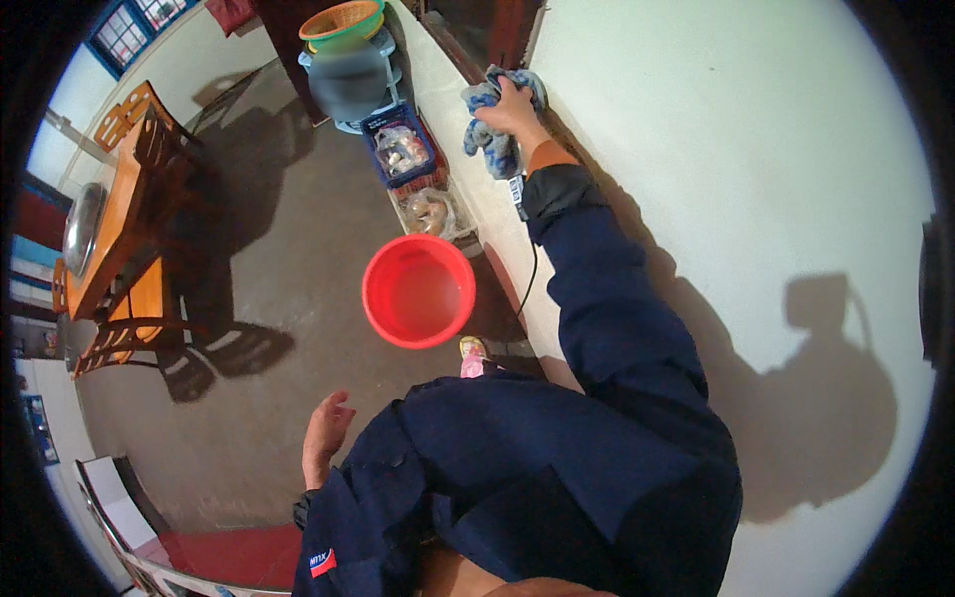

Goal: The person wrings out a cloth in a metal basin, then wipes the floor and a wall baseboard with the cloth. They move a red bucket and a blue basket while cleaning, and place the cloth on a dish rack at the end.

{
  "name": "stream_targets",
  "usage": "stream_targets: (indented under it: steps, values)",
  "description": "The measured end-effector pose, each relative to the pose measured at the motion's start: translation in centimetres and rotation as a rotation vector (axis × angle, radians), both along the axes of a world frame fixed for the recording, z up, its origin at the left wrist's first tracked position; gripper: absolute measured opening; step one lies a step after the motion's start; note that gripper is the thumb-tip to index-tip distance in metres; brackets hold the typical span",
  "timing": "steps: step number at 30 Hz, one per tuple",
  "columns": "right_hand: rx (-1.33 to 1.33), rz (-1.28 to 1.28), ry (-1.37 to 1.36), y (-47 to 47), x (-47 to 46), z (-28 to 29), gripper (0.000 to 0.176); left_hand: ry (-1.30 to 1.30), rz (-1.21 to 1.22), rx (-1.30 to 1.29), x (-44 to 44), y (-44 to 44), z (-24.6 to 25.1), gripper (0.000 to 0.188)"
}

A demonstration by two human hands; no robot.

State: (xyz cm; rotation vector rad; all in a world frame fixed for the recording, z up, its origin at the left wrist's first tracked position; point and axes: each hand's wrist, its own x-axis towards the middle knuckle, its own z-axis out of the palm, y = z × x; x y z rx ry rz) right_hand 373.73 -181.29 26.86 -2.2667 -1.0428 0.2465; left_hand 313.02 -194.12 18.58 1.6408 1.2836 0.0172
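My right hand [515, 112] is closed on a crumpled grey and blue cloth [489, 138], pressed to the white wall beside a dark reddish wooden frame [515, 33]. Just below the cloth is a white plug or socket [516, 190] with a black cable running down. My left hand [328, 431] hangs low at the left of my body, fingers slightly bent, holding nothing. Between the hands, in front of me, a red plastic bucket [448, 328] stands with cloudy liquid in it.
Beyond the bucket, along the wall, are a plastic bag of brownish items [429, 213], a dark blue crate [429, 168] and a light blue rack [395, 74] with stacked baskets [343, 21]. Wooden chairs [142, 336] and a wooden table [112, 239] stand left.
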Motion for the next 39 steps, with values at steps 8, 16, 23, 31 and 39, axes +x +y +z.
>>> stream_targets:
  steps: [8, 16, 23, 31, 39]
  values:
    - [0.462, 0.430, 1.184, -6.5, -3.3, -0.7, 0.067, 0.060, -0.016, -0.013, 0.2, 1.0, 2.0, 0.036]
    - [0.622, 0.726, 1.585, -13.7, -13.3, 0.9, 0.060, -0.492, -0.128, 0.044, 7.6, 6.6, 4.4, 0.047]
    - [0.521, 0.520, 1.680, -17.0, -23.8, 4.7, 0.061, -1.154, 0.099, -0.680, 11.7, 8.0, 7.6, 0.052]
    - [0.373, 0.434, 2.047, -16.1, -22.5, -0.3, 0.047, -1.303, 0.456, -0.937, 14.3, 6.9, 7.7, 0.045]
    - [0.018, -0.062, 1.891, -19.0, -25.3, -3.9, 0.090, -1.023, 0.322, -0.192, 16.0, 6.9, 8.0, 0.032]
